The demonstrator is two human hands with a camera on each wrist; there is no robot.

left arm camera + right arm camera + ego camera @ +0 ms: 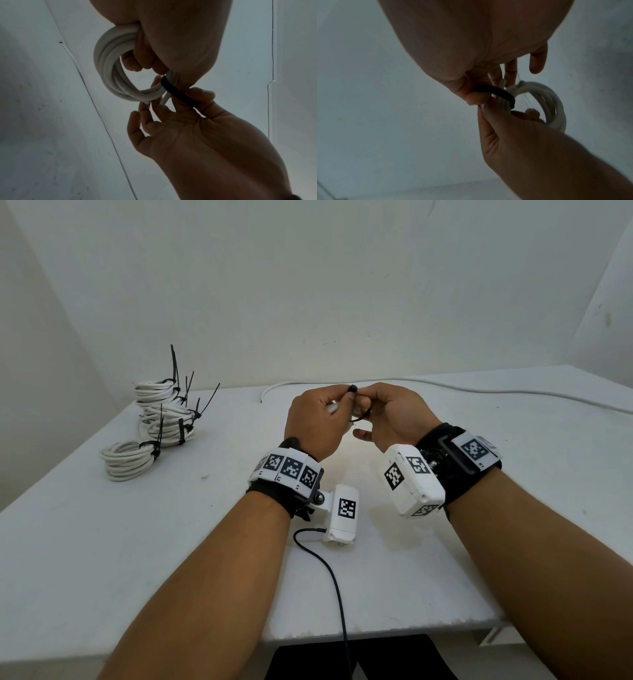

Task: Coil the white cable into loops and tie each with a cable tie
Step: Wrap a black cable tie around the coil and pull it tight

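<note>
Both hands are raised above the white table [428, 577], close together. My left hand [337, 405] grips a small coil of white cable [109, 65], its fingers curled round the bundle. A black cable tie [180, 95] is wrapped round the coil, and my right hand [371, 407] pinches it between thumb and fingers. In the right wrist view the black cable tie [498, 94] arcs over the strands of the white cable coil [554, 105]. In the head view the hands hide most of the coil; only the tie's end [352, 388] shows on top.
Several tied coils [164, 409] with upright black tie tails are stacked at the back left, and one more tied coil [128, 460] lies in front. A loose white cable [479, 390] runs along the table's back edge. A dark wire [330, 573] trails off the front edge.
</note>
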